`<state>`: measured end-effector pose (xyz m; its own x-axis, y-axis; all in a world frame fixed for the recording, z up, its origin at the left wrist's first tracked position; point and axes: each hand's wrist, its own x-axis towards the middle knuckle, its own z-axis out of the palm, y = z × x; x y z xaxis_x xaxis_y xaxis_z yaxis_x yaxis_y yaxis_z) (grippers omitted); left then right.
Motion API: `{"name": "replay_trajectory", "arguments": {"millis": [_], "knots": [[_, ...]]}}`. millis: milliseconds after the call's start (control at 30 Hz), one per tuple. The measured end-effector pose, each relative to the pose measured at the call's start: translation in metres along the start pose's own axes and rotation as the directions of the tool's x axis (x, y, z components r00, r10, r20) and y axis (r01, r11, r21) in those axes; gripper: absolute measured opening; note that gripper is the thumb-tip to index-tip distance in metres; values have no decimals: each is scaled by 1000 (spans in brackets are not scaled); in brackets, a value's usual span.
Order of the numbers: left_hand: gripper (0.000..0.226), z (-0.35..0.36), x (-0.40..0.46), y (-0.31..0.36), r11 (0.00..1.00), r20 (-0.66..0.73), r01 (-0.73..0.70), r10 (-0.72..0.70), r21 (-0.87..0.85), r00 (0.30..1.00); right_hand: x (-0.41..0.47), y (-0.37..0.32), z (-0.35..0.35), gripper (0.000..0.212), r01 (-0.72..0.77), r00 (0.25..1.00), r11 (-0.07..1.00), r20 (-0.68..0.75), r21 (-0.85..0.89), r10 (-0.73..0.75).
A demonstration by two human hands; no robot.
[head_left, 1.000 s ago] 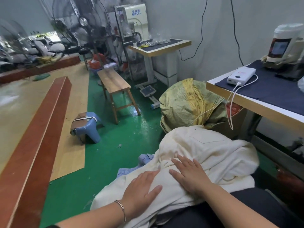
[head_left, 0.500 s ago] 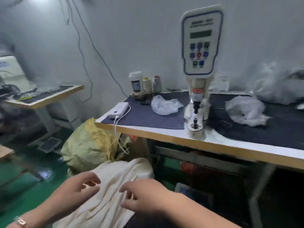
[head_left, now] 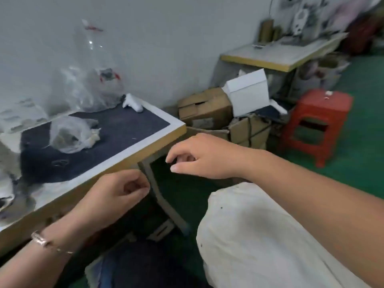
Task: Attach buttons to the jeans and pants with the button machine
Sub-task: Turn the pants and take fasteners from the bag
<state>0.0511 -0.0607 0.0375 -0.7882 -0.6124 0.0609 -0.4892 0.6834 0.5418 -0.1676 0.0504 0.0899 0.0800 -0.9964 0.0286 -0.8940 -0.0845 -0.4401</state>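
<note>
Here, two hands — left hand (head_left: 116, 192) and right hand (head_left: 199, 156) — hover loosely curled, holding nothing, beside one cream pants pile (head_left: 259, 235).

Cream-white pants (head_left: 270, 235) bunched in a loose heap at lower right, draped low and partly under the right forearm. Soft folds all over, a couple of tiny dark specks on the fabric near the left edge. A bit of blue denim, probably jeans (head_left: 108, 273), peeking out at the bottom, too blurry for details. Button machine out of frame.
</note>
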Motion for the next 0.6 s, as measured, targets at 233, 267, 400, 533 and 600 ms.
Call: {"name": "replay_trajectory", "arguments": {"millis": [233,267,400,533,600], "knots": [[36,168,66,48,983,433,161,-108,-87,895,-93,129,58,66,-630,760,744,20,-225,649],[52,188,62,51,974,509,203,-125,-100,852,-100,140,76,79,-661,711,699,67,-273,700],[63,238,17,49,989,655,131,-59,-62,753,-109,159,132,86,-667,660,625,67,-406,748],[62,224,3,26,984,613,166,-88,-71,785,-96,161,139,40,-666,714,638,-84,-387,695],[56,209,8,12,981,572,191,-137,-35,808,-90,158,135,23,-653,733,670,-74,-353,676]]}}
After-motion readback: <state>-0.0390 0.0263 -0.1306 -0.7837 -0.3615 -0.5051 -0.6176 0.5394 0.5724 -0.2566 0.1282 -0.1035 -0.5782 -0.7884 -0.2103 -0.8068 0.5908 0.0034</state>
